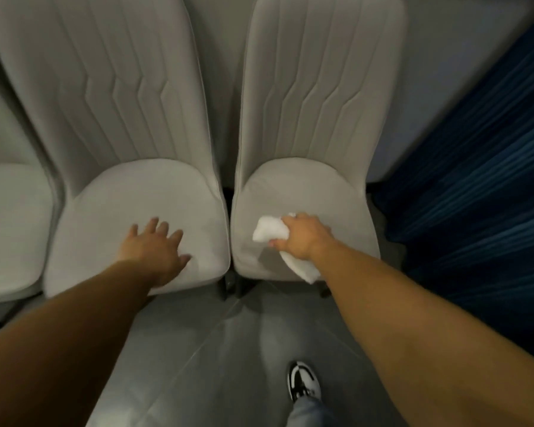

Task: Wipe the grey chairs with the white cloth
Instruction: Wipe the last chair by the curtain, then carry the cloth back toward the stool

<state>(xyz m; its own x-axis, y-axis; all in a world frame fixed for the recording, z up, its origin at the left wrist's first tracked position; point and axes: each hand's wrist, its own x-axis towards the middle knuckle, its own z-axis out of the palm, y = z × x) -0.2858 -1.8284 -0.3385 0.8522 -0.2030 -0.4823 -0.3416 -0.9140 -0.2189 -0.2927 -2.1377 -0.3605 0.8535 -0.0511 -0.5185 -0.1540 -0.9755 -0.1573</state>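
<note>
Three grey chairs stand side by side across the upper part of the frame, seen from above. The middle chair [130, 167] fills the upper left and centre, its back stitched with angled seams and its rounded seat at centre left. The right chair [309, 143] stands just beside it, with only a narrow dark gap between the two seats, and its back carries the same seams. Of the left chair [10, 217], only part of the seat and back shows at the left edge.

The left hand [154, 251] rests flat on the front of the middle chair's seat, left of centre; its grip is spread, fingers straight and apart, holding nothing. The bare forearm runs down to the lower left corner.

The right hand [302, 238] is on the front of the right chair's seat, right of centre. Its grip is curled round the cloth [272, 231], a white bunched piece lying against the seat. One end of the cloth sticks out to the left of the knuckles, and another end [302, 269] trails below the wrist toward the seat's front edge. The forearm runs down to the lower right corner.

Below the chairs lies a grey tiled floor [198, 349] with dim reflections. A black-and-white shoe [302, 382] and a bit of a pale trouser leg show at bottom centre right. A dark blue striped curtain [481, 186] fills the right edge.
</note>
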